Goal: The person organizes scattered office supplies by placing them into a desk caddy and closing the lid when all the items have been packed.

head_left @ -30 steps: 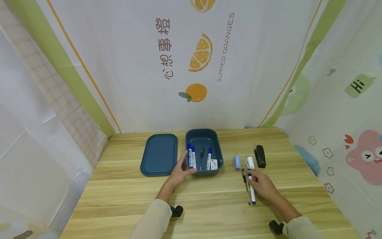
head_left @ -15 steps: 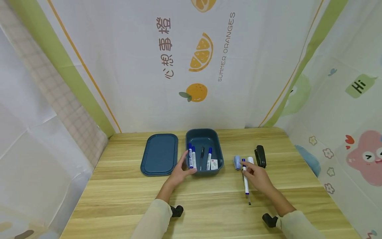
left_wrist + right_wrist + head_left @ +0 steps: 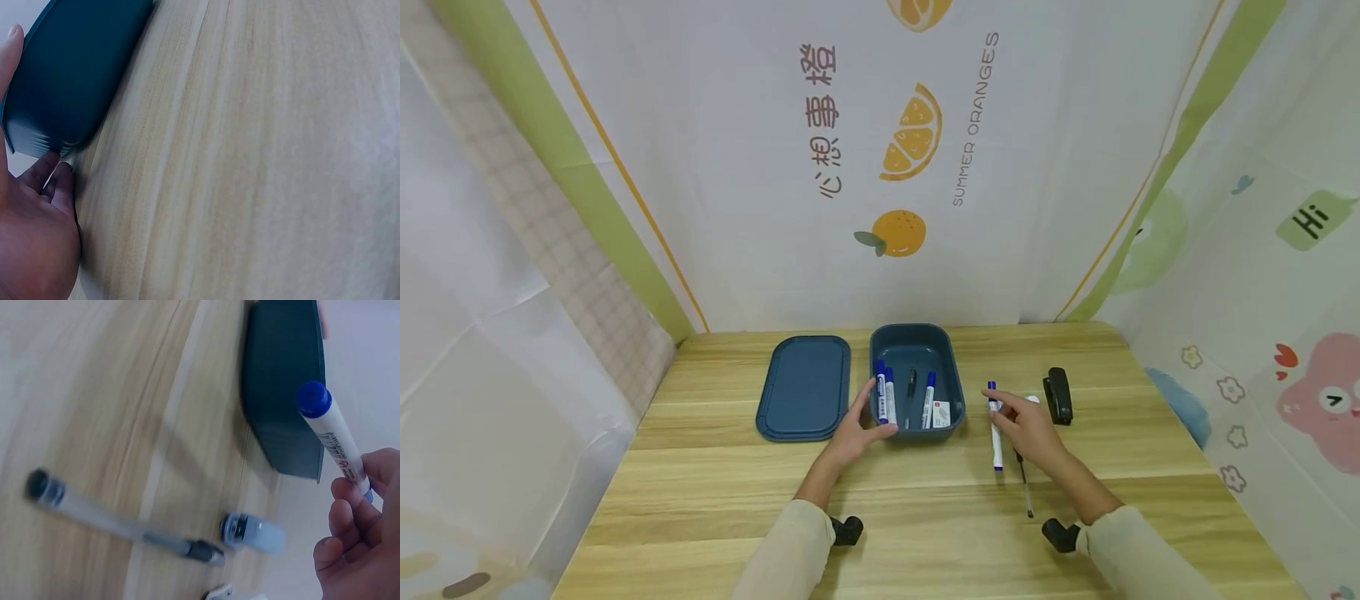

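Pinched between the thumb and fingers of my right hand [image 3: 1032, 429] is a white whiteboard marker with blue ends [image 3: 997, 446], held above the table; the right wrist view shows the marker [image 3: 337, 437] in front of the dark blue box. My left hand [image 3: 850, 439] touches the near left corner of that open box [image 3: 917, 436], its thumb along the front and its fingers by the left wall. Inside lie several markers [image 3: 928, 402], a black pen [image 3: 911, 387] and a small white packet [image 3: 942, 414]. A clear gel pen with a black cap [image 3: 125, 526] lies below my right hand.
The flat blue lid [image 3: 805, 387] lies left of the box. A black stapler [image 3: 1057, 396] stands at the right. Beside the gel pen, a small light blue object [image 3: 259, 535] shows in the right wrist view. A white one [image 3: 1033, 399] is mostly behind my right hand.
My right hand has lifted the marker from beside the gel pen and carried it left toward the box. My left hand has stayed at the box corner.
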`<state>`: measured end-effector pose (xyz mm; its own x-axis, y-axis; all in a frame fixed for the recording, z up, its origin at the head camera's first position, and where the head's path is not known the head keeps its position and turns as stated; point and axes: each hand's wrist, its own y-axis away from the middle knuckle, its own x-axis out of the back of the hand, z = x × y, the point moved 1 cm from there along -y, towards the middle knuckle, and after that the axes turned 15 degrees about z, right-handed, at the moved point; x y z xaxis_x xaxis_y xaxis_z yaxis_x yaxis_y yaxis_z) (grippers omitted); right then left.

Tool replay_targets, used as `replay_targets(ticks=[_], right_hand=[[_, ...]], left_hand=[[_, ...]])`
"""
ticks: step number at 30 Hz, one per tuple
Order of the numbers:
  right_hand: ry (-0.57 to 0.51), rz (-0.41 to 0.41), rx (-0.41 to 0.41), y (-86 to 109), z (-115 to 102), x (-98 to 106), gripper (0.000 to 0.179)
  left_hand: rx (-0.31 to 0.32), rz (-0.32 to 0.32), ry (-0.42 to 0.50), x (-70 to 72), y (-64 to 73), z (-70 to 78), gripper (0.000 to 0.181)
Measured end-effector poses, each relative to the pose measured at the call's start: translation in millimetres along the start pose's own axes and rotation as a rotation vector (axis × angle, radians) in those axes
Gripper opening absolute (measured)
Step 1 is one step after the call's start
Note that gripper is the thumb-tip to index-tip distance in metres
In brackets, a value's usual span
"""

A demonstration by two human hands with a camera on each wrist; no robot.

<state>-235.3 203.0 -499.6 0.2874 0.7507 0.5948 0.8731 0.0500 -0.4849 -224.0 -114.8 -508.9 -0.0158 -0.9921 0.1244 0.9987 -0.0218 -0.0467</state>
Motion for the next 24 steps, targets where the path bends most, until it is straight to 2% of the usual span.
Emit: replay_targets(ticks=[15,24], right_hand=[[-0.076,0.092,0.044,-14.8,-19,-28,0.018],[-0.103,0.089,0.001,-30.3,-33,-43,0.018]], left_hand=[[0.009,0.008,-0.019,0.4,-1.2,-2.1,0.092],[-0.005,0.031,-0.005,-4.3,-14.1,-31.6,0.095]])
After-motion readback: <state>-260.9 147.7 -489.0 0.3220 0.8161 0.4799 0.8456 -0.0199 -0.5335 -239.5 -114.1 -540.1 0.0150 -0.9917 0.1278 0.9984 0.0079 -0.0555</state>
